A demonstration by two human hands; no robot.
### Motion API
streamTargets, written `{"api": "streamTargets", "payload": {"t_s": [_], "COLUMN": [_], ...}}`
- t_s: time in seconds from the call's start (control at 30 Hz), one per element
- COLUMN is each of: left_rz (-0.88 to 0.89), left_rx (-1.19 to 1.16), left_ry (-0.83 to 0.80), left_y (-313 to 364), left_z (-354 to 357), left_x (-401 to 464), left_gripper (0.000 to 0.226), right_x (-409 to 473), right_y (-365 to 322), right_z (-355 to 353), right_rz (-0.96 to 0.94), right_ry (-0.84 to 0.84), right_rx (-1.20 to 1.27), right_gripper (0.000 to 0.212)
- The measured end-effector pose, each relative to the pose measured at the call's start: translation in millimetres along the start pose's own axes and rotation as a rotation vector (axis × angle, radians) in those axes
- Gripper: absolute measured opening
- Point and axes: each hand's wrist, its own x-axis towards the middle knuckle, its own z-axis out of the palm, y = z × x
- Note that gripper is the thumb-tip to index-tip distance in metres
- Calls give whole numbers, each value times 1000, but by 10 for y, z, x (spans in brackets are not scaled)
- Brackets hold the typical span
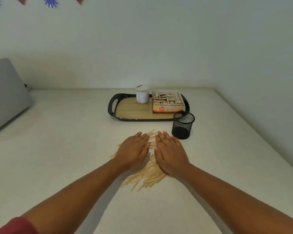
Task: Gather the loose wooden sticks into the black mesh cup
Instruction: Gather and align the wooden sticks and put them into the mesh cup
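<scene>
**Both hands flat on the stick pile, cup still empty**

A red sleeve [15, 225] shows at the lower left corner, and 2 bare forearms reach forward over the pale bench [57, 141]. The wooden sticks [147, 176] lie in a loose, spread heap on the bench, mostly pointing away from the camera. The left hand [133, 152] and right hand [171, 156] rest palm-down on the heap, side by side with a narrow gap between them. Their fingers are stretched out flat and gripping nothing.

Just beyond the right hand, near its fingertips, stands the black mesh cup [183, 126], upright; no sticks show in it. Behind it sits a black-rimmed tray [112, 105] carrying a white jar [142, 95] and an open cardboard box of small packets [167, 102].

This looks like the opening step: corralling the scatter. The next move calls for drawing the palms together to align the sticks into 1 bundle, then closing the fingers around it and lifting it toward the cup.
</scene>
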Motion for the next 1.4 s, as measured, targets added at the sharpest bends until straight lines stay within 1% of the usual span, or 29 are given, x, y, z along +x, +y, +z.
{"api": "streamTargets", "payload": {"t_s": [0.1, 0.17, 0.23, 0.3, 0.47, 0.6, 0.7, 0.8, 0.87, 1.0, 1.07, 1.13, 1.23, 1.3, 1.37, 1.4], "left_rz": [6, -10, -35, -48, -40, -37, -51, -45, -37, 5, 20, 12, -68, -120, -194, -224], "left_rx": [-15, -7, 4, 6, 24, 24, -26, -86, -157, -291, -316, -342, -329, -248, -155, -122], "left_ry": [-66, -175, -248, -263, -241, -177, -138, -119, -93, 27, 96, 124, 116, 92, 18, -32], "left_y": [-51, -87, -112, -137, -196, -217, -216, -220, -228, -210, -178, -148, -126, -152, -177, -182], "left_z": [13, 44, 92, 129, 222, 310, 325, 319, 306, 254, 209, 169, 88, 50, -11, -39], "left_x": [-22, -52, -95, -140, -178, -210, -212, -207, -204, -157, -136, -109, -67, -28, -10, -3], "left_gripper": [60, 63, 68, 70, 63, 61, 63, 64, 60, 36, 26, 23, 30, 33, 33, 28], "right_x": [-44, -80, -99, -106, -136, -147, -141, -140, -145, -165, -176, -173, -171, -179, -166, -145], "right_y": [9, 22, 32, 42, 33, 40, 57, 69, 72, 111, 127, 136, 130, 118, 112, 119], "right_z": [17, 51, 62, 61, 106, 130, 139, 138, 138, 147, 137, 133, 110, 79, 31, 6], "right_rz": [-20, -20, -16, -6, 23, 34, 31, 41, 39, 36, 38, 29, 51, 96, 149, 163], "right_ry": [-33, -57, -73, -84, -109, -105, -101, -75, -40, 36, 53, 73, 116, 158, 149, 113], "right_rx": [-14, -20, -14, -2, 71, 113, 134, 173, 195, 276, 321, 353, 365, 345, 295, 258], "right_gripper": [70, 69, 68, 69, 75, 74, 71, 65, 57, 33, 28, 28, 32, 35, 41, 43]}}
